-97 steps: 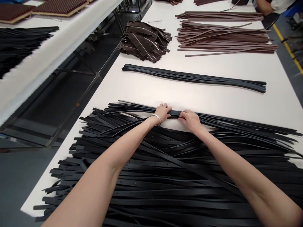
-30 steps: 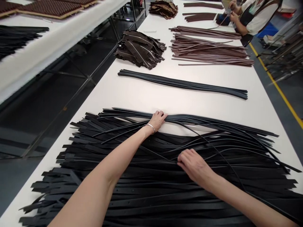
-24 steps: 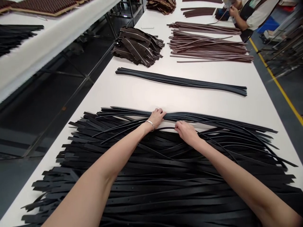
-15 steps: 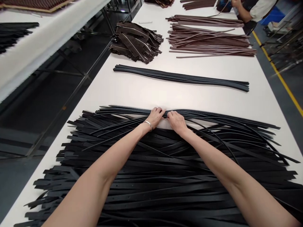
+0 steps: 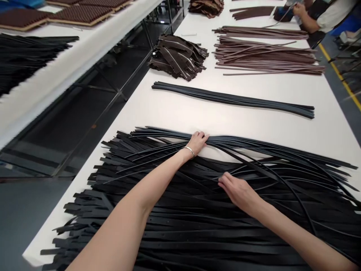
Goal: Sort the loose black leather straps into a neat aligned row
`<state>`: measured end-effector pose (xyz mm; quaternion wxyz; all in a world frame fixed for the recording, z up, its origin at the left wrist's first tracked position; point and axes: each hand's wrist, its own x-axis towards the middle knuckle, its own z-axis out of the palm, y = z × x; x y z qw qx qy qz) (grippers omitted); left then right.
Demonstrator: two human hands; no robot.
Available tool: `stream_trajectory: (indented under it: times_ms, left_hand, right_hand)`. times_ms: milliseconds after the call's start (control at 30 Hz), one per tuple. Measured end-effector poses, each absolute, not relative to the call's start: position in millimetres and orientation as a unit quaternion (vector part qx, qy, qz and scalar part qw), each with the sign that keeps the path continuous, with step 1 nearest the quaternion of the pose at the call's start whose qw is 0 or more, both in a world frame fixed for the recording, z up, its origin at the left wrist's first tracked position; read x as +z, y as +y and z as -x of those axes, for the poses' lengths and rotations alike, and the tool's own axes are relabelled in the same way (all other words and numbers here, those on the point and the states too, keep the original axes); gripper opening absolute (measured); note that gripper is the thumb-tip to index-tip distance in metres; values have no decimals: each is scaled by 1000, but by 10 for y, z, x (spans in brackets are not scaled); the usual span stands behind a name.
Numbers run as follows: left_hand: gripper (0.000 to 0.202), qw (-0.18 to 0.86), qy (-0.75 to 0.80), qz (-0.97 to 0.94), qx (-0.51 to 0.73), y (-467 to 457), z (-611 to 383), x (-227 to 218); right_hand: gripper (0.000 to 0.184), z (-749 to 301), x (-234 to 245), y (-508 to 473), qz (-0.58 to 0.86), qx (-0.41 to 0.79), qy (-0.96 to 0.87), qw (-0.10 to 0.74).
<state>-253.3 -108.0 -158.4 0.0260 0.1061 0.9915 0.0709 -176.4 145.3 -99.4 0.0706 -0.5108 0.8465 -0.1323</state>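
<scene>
Along the white bench (image 5: 180, 120), a straight bundle of black leather straps (image 5: 231, 99) lying lengthwise; beyond it, a heap of dark brown leather pieces with pale stripes (image 5: 177, 58); to its right, loose brown leather straps (image 5: 267, 58) and a tighter row of brown straps (image 5: 261, 32); at the far end, a co-worker's hand (image 5: 299, 10) and white sleeve (image 5: 335, 15); to the left, a second bench with a white padded edge (image 5: 56, 82), laden with black straps (image 5: 25, 60) and brown studded boards (image 5: 81, 14); below, a steel bench frame (image 5: 118, 91) over grey floor (image 5: 22, 226); on the right, a yellow floor line (image 5: 341, 77).
</scene>
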Motion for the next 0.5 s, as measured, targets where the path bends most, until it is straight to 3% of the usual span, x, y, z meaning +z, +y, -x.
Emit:
stream_trajectory:
  times_ms: [133, 233, 367, 500]
  left_hand:
    - [45, 30, 990, -116, 68, -1077, 2597, -1512]
    - [39, 36, 989, -130, 69, -1080, 2633, -1488]
    - [50, 23, 988, -137, 59, -1084, 2562, -1535]
    - [52, 7, 990, -135, 43, -1091, 2465, -1610]
  right_hand:
    - [27, 2385, -1134, 1181, 448, -31, 893, -36]
    - [24, 2728, -1285, 1031, 429, -5, 902, -51]
    - [22, 2894, -1431, 885, 409, -12, 910, -68]
    - [44, 3045, -1500, 924, 428, -28, 898, -99]
